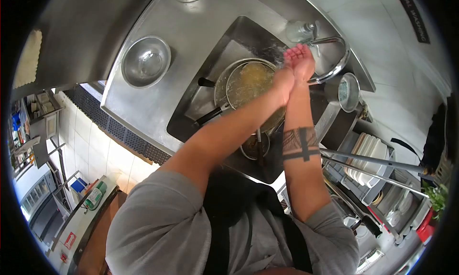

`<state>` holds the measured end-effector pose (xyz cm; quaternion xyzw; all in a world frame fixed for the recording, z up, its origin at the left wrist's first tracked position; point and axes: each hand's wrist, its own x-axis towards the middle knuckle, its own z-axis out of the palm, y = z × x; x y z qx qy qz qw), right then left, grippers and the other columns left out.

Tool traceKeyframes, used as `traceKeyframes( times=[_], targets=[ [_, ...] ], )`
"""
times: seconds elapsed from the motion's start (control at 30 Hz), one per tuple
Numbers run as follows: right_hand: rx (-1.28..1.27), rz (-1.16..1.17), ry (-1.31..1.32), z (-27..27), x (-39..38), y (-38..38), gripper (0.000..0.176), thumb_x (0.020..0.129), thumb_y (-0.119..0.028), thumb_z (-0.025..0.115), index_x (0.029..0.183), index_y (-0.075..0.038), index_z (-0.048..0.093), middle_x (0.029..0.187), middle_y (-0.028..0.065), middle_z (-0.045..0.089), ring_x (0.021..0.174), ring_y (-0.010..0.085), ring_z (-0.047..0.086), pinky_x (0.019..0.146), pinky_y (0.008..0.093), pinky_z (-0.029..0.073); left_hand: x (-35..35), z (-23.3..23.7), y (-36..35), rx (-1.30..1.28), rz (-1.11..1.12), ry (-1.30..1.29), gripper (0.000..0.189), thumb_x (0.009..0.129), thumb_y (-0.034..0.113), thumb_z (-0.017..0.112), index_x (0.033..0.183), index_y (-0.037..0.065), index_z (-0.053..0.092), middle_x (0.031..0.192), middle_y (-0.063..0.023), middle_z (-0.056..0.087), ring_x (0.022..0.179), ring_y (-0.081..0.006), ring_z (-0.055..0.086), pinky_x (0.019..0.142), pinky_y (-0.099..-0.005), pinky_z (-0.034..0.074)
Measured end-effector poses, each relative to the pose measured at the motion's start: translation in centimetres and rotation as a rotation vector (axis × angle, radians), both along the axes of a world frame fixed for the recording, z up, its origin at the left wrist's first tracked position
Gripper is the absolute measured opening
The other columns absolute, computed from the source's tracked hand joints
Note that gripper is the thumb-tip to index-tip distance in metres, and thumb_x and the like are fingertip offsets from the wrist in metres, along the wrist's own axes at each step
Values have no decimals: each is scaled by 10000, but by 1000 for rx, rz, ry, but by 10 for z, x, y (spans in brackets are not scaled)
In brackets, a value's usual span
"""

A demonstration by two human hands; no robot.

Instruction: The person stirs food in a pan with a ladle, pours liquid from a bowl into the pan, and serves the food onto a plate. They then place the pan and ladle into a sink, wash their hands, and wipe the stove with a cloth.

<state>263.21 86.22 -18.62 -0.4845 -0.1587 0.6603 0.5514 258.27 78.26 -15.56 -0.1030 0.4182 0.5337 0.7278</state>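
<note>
Over the sink (191,103), my right hand (303,63) is palm up beside the curved chrome tap (345,60), its fingers slightly bent and nothing seen in it. My left hand (284,82) presses against the right wrist and the base of that palm; its fingers are mostly hidden. Splashing water shows near the fingertips. Beneath my hands, a round pan (241,86) with cloudy, yellowish contents sits in the sink, over a wider pan with a black handle (206,82). A smaller pan (249,148) lies nearer my body.
A metal bowl (146,61) stands on the steel counter (136,100) left of the sink. Behind the tap is a clear bottle (300,32). At the right are a metal container (349,93), racked white plates (367,160) and metal rails (373,161).
</note>
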Motion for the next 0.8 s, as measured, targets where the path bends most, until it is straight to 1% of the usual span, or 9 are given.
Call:
traceKeyframes(
  times=[0.07, 0.17, 0.2, 0.27, 0.4, 0.47, 0.5, 0.63, 0.8],
  targets=[
    [297, 183, -553, 18, -4, -31, 246, 1013, -230, 606, 966, -12, 709, 914, 102, 699, 904, 301, 661, 848, 426, 540, 65, -256, 80, 997, -556, 933, 460, 1019, 377, 584, 1125, -56, 697, 1109, -170, 728, 1003, -283, 700, 843, -440, 570],
    [929, 413, -1471, 61, -23, -105, 158, 909, -132, 651, 935, -66, 792, 1129, 125, 757, 1194, 394, 637, 1075, 453, 470, 24, -125, 46, 917, -111, 382, 230, 931, 257, 652, 1055, 72, 711, 1008, -111, 709, 827, -235, 690, 745, -448, 567],
    [866, 438, -1245, 80, -32, -129, 163, 905, -139, 658, 966, -61, 786, 1123, 131, 752, 1208, 393, 624, 1093, 465, 446, 24, -94, 60, 926, -113, 373, 230, 931, 257, 652, 1055, 72, 711, 1008, -111, 709, 827, -235, 690, 745, -448, 567],
    [809, 458, -1017, 123, -42, -162, 176, 900, -146, 664, 997, -57, 781, 1116, 137, 747, 1222, 393, 610, 1110, 477, 422, 19, -55, 92, 339, -831, 1169, 148, 824, 211, 711, 825, 65, 736, 825, -132, 716, 710, -251, 688, 677, -443, 560],
    [1073, 376, -989, 114, -31, -172, 252, 956, -211, 619, 1094, -44, 747, 1134, 163, 724, 1182, 381, 626, 1079, 469, 427, 11, -36, 69, 796, -1006, 1571, 284, 891, 282, 660, 768, 30, 704, 781, -156, 723, 645, -273, 694, 618, -445, 552],
    [1035, 247, -1040, 55, -10, -138, 265, 987, -232, 568, 1074, -45, 735, 1097, 178, 713, 1117, 381, 645, 1036, 470, 447, 22, -40, 60, 165, -803, 443, 286, 950, 336, 627, 920, 66, 712, 868, -108, 745, 717, -248, 708, 644, -428, 552],
    [885, 168, -1062, 25, 4, -117, 271, 1000, -234, 540, 1041, -52, 737, 1069, 184, 709, 1080, 382, 654, 1009, 477, 460, 19, -112, 48, 506, -696, -49, 310, 988, 413, 615, 1066, 122, 688, 976, -57, 746, 789, -228, 702, 702, -394, 560],
    [1073, 345, -1587, -32, 49, -33, 185, 982, -186, 558, 923, -69, 689, 922, 126, 701, 845, 326, 671, 766, 429, 524, 6, -65, 22, 242, -481, -157, 375, 990, 461, 616, 1143, 127, 693, 1020, -65, 735, 880, -228, 687, 745, -380, 567],
    [232, 475, -2368, -175, 128, 97, 137, 927, -230, 632, 914, -113, 701, 848, 120, 707, 795, 264, 719, 672, 430, 550, 39, 44, -59, 175, -257, -23, 581, 1012, 537, 605, 1431, 134, 606, 1149, -89, 699, 1027, -206, 658, 777, -384, 568]
  ],
)
